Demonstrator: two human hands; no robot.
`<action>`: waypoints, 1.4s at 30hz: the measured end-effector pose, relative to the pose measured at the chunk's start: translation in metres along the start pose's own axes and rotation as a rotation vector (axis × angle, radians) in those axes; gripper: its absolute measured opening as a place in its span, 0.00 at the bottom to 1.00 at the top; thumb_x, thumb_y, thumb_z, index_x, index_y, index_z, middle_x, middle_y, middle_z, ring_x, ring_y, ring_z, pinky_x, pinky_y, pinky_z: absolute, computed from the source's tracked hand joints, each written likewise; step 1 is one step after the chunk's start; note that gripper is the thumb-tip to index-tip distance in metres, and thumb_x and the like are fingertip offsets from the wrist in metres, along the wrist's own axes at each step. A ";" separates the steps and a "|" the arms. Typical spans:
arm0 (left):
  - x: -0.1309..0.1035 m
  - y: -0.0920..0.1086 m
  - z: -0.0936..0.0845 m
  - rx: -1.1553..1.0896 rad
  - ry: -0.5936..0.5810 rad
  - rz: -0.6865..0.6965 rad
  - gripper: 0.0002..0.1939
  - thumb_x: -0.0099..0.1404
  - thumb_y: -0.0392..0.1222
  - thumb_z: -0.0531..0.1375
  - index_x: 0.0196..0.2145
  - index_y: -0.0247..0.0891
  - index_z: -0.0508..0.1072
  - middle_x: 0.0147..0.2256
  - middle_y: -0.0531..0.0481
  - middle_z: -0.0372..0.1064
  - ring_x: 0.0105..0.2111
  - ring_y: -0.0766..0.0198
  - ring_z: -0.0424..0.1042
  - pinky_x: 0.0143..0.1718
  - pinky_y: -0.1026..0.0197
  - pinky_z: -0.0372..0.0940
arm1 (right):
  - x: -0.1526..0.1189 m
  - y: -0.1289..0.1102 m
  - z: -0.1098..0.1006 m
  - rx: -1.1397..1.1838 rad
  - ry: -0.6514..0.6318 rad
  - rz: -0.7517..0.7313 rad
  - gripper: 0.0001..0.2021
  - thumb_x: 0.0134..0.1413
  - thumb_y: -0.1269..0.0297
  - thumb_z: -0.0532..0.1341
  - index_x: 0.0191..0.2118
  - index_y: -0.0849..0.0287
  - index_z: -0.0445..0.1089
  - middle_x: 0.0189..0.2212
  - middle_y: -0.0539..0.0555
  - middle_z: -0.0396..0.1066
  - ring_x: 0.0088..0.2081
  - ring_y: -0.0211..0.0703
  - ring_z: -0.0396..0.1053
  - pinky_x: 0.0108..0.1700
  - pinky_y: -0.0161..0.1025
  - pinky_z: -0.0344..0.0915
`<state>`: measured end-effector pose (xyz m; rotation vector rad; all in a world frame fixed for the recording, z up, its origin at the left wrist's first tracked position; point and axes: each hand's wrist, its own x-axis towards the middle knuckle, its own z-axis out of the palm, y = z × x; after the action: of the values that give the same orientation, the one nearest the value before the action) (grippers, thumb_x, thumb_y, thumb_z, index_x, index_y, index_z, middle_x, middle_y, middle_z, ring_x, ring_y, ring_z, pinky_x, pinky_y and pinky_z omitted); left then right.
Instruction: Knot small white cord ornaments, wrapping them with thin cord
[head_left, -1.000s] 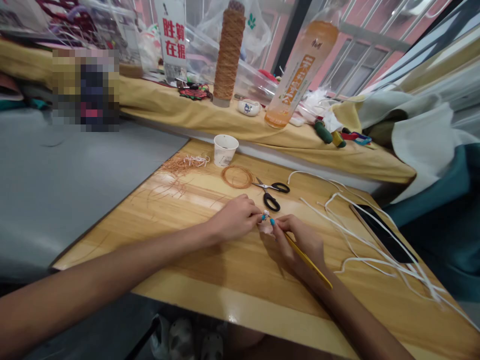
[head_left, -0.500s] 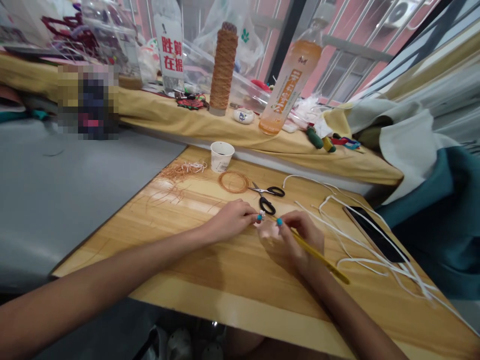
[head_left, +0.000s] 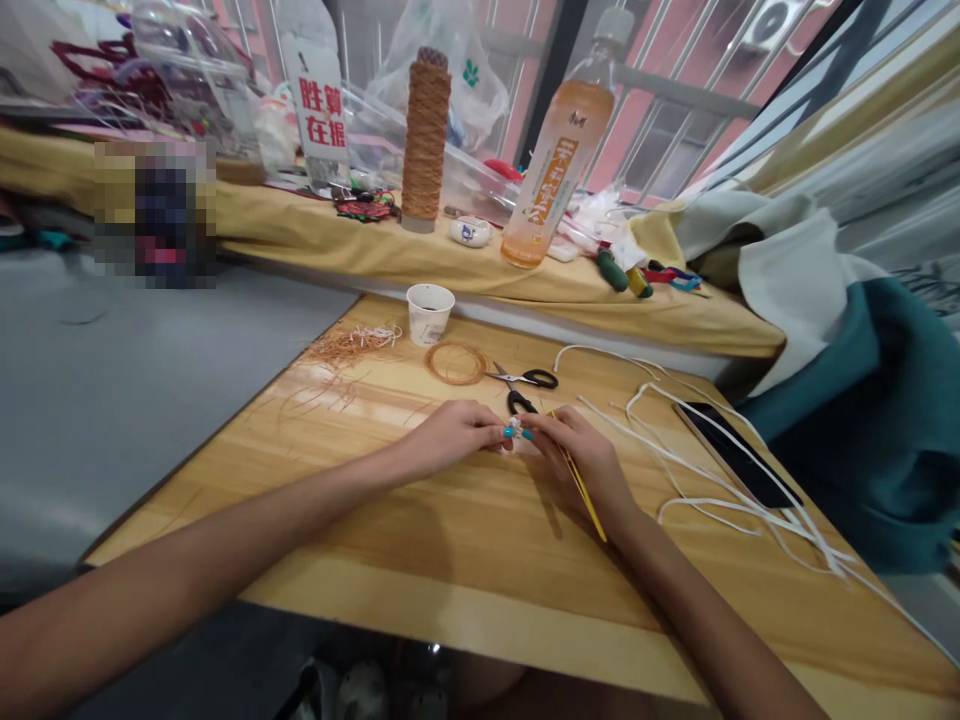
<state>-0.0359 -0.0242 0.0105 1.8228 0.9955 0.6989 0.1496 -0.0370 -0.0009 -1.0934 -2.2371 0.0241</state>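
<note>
My left hand (head_left: 469, 435) is closed in a pinch on a small white knotted piece (head_left: 514, 426), mostly covered by the fingertips. My right hand (head_left: 581, 450) meets it from the right, thumb and index finger touching the same piece. Tucked in that hand are slim yellow tweezers (head_left: 583, 490), slanting down toward me. Just beyond the fingers lie black-handled scissors (head_left: 538, 379) with their blades apart. A coil of thin orange-brown cord (head_left: 455, 363) rests to the left of the scissors.
Behind the coil stands a paper cup (head_left: 430, 318), beside a heap of cord scraps (head_left: 349, 345). White cords (head_left: 705, 460) trail across a phone (head_left: 739, 455) on the right. A cord spool (head_left: 426, 145) and an orange drink bottle (head_left: 551, 170) stand on the cloth-covered ledge.
My right hand has turned so the tweezers point more steeply toward me, away from the white piece. Its fingertips have come in to touch that piece. The view has shifted slightly.
</note>
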 end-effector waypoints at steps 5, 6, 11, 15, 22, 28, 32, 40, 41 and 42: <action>-0.001 0.002 0.000 0.034 -0.012 0.013 0.12 0.58 0.40 0.51 0.26 0.33 0.73 0.28 0.49 0.71 0.33 0.66 0.68 0.36 0.65 0.60 | -0.005 0.006 -0.001 -0.080 -0.019 -0.078 0.12 0.54 0.65 0.51 0.43 0.53 0.66 0.25 0.49 0.57 0.25 0.34 0.59 0.26 0.30 0.57; -0.001 0.002 0.000 0.050 -0.014 0.022 0.12 0.58 0.40 0.51 0.26 0.33 0.73 0.28 0.49 0.71 0.33 0.66 0.68 0.36 0.66 0.60 | -0.005 0.006 -0.002 -0.083 -0.032 -0.081 0.12 0.54 0.65 0.51 0.43 0.53 0.66 0.25 0.49 0.58 0.25 0.35 0.59 0.26 0.31 0.57; 0.000 0.001 0.003 0.128 0.047 0.045 0.14 0.60 0.40 0.50 0.28 0.33 0.73 0.29 0.49 0.71 0.32 0.67 0.67 0.36 0.66 0.59 | 0.003 -0.001 -0.005 0.022 -0.002 0.062 0.12 0.54 0.67 0.50 0.42 0.56 0.66 0.28 0.51 0.64 0.29 0.37 0.64 0.30 0.33 0.60; 0.000 0.001 0.004 0.352 0.098 0.117 0.18 0.62 0.43 0.47 0.28 0.34 0.73 0.29 0.48 0.70 0.33 0.65 0.65 0.35 0.65 0.58 | 0.008 -0.007 -0.006 0.178 -0.040 0.178 0.12 0.52 0.64 0.52 0.43 0.58 0.65 0.31 0.53 0.68 0.32 0.39 0.66 0.34 0.35 0.63; 0.001 0.003 -0.016 0.525 0.271 -0.094 0.31 0.64 0.51 0.37 0.18 0.34 0.70 0.17 0.49 0.65 0.21 0.66 0.63 0.27 0.63 0.57 | 0.010 -0.002 -0.009 0.358 0.097 0.398 0.15 0.53 0.57 0.50 0.43 0.58 0.65 0.27 0.52 0.67 0.24 0.37 0.64 0.27 0.35 0.61; 0.003 -0.007 -0.008 0.737 0.082 0.569 0.16 0.62 0.34 0.47 0.45 0.38 0.65 0.46 0.48 0.65 0.47 0.61 0.58 0.47 0.58 0.54 | 0.016 -0.001 -0.024 0.843 0.172 0.645 0.20 0.49 0.47 0.50 0.28 0.61 0.67 0.21 0.50 0.64 0.19 0.32 0.60 0.19 0.30 0.56; 0.003 -0.017 0.001 0.811 -0.082 0.650 0.16 0.61 0.33 0.48 0.45 0.43 0.66 0.47 0.50 0.64 0.46 0.62 0.59 0.46 0.57 0.54 | 0.014 -0.006 -0.022 0.814 -0.012 0.738 0.16 0.45 0.54 0.57 0.19 0.62 0.66 0.12 0.47 0.59 0.15 0.29 0.56 0.17 0.28 0.52; 0.004 -0.014 -0.001 0.678 -0.034 0.600 0.12 0.62 0.35 0.46 0.33 0.36 0.70 0.35 0.48 0.67 0.35 0.66 0.63 0.37 0.64 0.58 | 0.010 -0.016 -0.004 0.751 -0.053 0.777 0.10 0.45 0.57 0.57 0.28 0.58 0.60 0.09 0.43 0.61 0.09 0.30 0.54 0.11 0.26 0.48; 0.004 -0.013 -0.001 0.671 -0.035 0.611 0.12 0.62 0.34 0.46 0.33 0.36 0.70 0.34 0.48 0.67 0.35 0.66 0.63 0.37 0.64 0.58 | 0.010 -0.017 -0.004 0.757 -0.057 0.767 0.10 0.45 0.57 0.56 0.28 0.58 0.60 0.10 0.43 0.61 0.10 0.30 0.55 0.11 0.26 0.48; 0.004 -0.013 -0.001 0.666 -0.033 0.623 0.12 0.62 0.34 0.46 0.32 0.36 0.70 0.34 0.48 0.67 0.34 0.66 0.63 0.37 0.65 0.58 | 0.010 -0.018 -0.003 0.768 -0.064 0.757 0.10 0.45 0.57 0.56 0.28 0.58 0.59 0.10 0.43 0.61 0.10 0.30 0.56 0.11 0.26 0.49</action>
<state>-0.0391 -0.0170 -0.0010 2.7803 0.6640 0.7430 0.1344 -0.0427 0.0122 -1.3839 -1.4854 1.1329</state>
